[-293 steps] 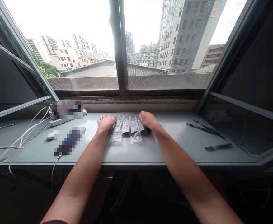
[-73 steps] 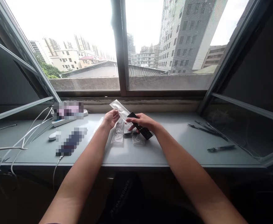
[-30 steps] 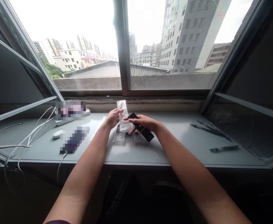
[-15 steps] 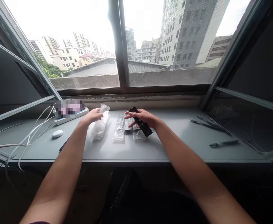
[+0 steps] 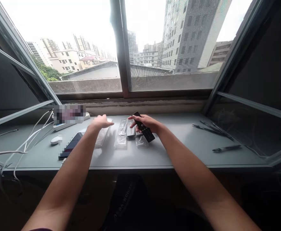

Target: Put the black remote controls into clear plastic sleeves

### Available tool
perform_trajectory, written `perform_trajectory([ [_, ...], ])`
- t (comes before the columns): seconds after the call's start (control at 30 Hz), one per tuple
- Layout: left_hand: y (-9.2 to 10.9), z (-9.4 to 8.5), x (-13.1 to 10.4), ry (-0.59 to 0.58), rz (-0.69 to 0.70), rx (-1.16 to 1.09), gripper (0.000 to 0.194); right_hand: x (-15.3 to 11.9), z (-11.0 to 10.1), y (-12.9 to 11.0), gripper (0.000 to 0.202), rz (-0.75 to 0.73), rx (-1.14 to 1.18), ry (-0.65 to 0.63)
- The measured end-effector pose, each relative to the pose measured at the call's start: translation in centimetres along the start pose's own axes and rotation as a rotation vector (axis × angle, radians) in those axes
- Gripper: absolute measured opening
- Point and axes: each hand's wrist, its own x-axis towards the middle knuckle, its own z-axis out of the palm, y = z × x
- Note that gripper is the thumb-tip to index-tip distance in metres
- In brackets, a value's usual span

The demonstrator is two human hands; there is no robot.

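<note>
A black remote control [image 5: 144, 127] is held slantwise in my right hand [image 5: 148, 121], its buttons facing up. Beneath and beside it lie a clear bag [image 5: 142, 141] with something inside and another wrapped dark item [image 5: 131, 132], partly hidden by my fingers. Left of those rests a flat clear plastic packet [image 5: 121, 134]. My left hand [image 5: 100, 122] hovers by a stack of clear plastic bags [image 5: 103, 137], fingers apart and thumb stretched to the right. Whether it touches the bags I cannot tell.
On the left are a dark phone-like device [image 5: 71, 146], a white rounded object [image 5: 55, 140], a power strip [image 5: 70, 123] and white cables [image 5: 32, 138]. Several pens [image 5: 212, 130] lie on the right, with one pen [image 5: 227, 148] apart. Windows stand behind the desk [image 5: 178, 147].
My left hand has let go of the plastic bags, which now lie on the desk, and its fingers have opened. The right hand keeps the remote control in nearly the same place.
</note>
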Motion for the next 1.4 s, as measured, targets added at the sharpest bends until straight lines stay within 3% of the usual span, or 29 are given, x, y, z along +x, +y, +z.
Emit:
perform_trajectory([
  [0.07, 2.5, 0.5, -1.2, 0.088, 0.166, -0.214, 0.072, 0.2, 0.1, 0.1, 0.034, -0.001, 0.059, 0.050],
  [0.1, 3.9, 0.7, -1.9, 0.057, 0.280, -0.396, 0.067, 0.3, 0.1, 0.2, 0.038, 0.004, 0.089, 0.067],
  [0.2, 8.2, 1.6, -4.2, -0.364, 0.510, -0.938, 0.070, 0.7, -0.1, 0.5, 0.049, 0.014, 0.173, 0.091],
  [0.27, 10.6, 2.2, -5.2, -0.521, 0.605, -1.050, 0.065, 1.0, -0.3, 0.7, 0.052, -0.002, 0.241, 0.104],
  [0.4, 13.3, 3.4, -5.4, -0.436, 0.662, -1.222, 0.056, 1.4, -0.6, 0.4, 0.056, -0.038, 0.396, 0.098],
  [0.57, 13.1, 5.1, -3.9, -0.381, 0.576, -1.436, 0.059, 1.4, -0.6, -0.2, 0.059, -0.061, 0.453, 0.054],
  [0.77, 11.8, 6.2, -2.7, -0.046, 0.475, -1.580, 0.057, 1.2, -0.6, -0.1, 0.045, 0.040, 0.471, 0.047],
  [0.97, 9.4, 6.4, -2.2, 0.143, 0.394, -1.400, 0.050, 0.8, -1.0, -0.4, 0.045, 0.034, 0.606, -0.029],
  [1.1, 7.8, 6.9, -1.7, 0.302, 0.298, -1.200, 0.050, 0.6, -0.6, -0.6, 0.027, 0.033, 0.573, 0.081],
  [1.23, 7.2, 7.1, -1.5, 0.336, 0.271, -1.118, 0.049, 0.6, -0.3, -0.7, 0.031, 0.072, 0.553, 0.181],
  [1.4, 7.4, 7.0, -1.9, 0.325, 0.281, -1.066, 0.047, 0.9, -0.9, -0.3, 0.047, 0.046, 0.613, 0.092],
])
